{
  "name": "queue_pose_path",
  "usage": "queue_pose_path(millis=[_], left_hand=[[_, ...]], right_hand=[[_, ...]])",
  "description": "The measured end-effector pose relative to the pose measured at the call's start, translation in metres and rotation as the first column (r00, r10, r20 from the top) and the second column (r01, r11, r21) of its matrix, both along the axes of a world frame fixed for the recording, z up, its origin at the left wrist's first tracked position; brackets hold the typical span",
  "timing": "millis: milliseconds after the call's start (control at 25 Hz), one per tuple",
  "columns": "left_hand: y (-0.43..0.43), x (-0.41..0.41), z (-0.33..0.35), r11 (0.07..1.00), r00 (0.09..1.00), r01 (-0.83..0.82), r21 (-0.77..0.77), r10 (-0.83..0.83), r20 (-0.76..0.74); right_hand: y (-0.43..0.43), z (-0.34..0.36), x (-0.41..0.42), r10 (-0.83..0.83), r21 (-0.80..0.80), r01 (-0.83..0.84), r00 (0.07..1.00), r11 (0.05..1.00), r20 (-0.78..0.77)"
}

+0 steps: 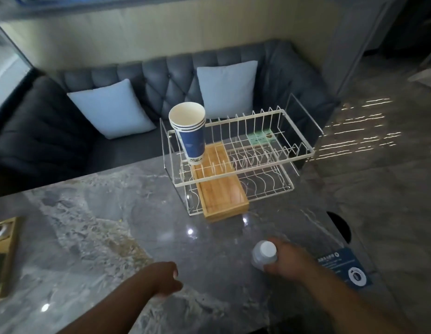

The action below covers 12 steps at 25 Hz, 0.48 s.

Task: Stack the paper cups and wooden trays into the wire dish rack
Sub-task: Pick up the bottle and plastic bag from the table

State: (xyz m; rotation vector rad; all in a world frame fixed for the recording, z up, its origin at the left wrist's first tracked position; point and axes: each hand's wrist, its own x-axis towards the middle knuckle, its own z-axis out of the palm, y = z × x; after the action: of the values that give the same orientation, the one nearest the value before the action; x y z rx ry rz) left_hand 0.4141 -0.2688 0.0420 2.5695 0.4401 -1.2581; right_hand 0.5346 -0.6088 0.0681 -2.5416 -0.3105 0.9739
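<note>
1. At nine o'clock on the marble table [108, 213], a wooden tray [4, 256] sits half out of view at the frame's left edge, well apart from the rack; I judge it still waits to be stacked.
2. At six o'clock, my left hand [165, 279] rests on the stone, fingers curled loosely, holding nothing.
3. At twelve o'clock, nested paper cups [189, 133] stand tilted at the left end of the wire dish rack [245, 169], their base on the upper tier.
4. Just right of the cups, a second wooden tray [221, 189] lies in the lower tier, its near end poking out past the wires.
5. At five o'clock, my right hand [288, 261] is wrapped around a small white-capped bottle [264, 255], beside a blue card [344, 267].
6. To do this well, I would set the bottle aside, then reach for the nine o'clock tray with both hands and slide it in level, clear of the leaning cups.
</note>
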Motion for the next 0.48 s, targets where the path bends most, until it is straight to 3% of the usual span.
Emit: queue_pose_path(millis=[320,480], left_hand=[[0.037,-0.037,0.013,0.985,0.986,-0.165,-0.038,0.165,-0.012],[0.079,-0.072,0.017,0.964,0.967,-0.253,-0.082,0.252,-0.017]], right_hand=[[0.056,0.001,0.003,0.039,0.153,-0.012,0.984,0.988,-0.172],[0.110,-0.001,-0.003,0.162,0.037,-0.158,0.974,0.987,-0.157]])
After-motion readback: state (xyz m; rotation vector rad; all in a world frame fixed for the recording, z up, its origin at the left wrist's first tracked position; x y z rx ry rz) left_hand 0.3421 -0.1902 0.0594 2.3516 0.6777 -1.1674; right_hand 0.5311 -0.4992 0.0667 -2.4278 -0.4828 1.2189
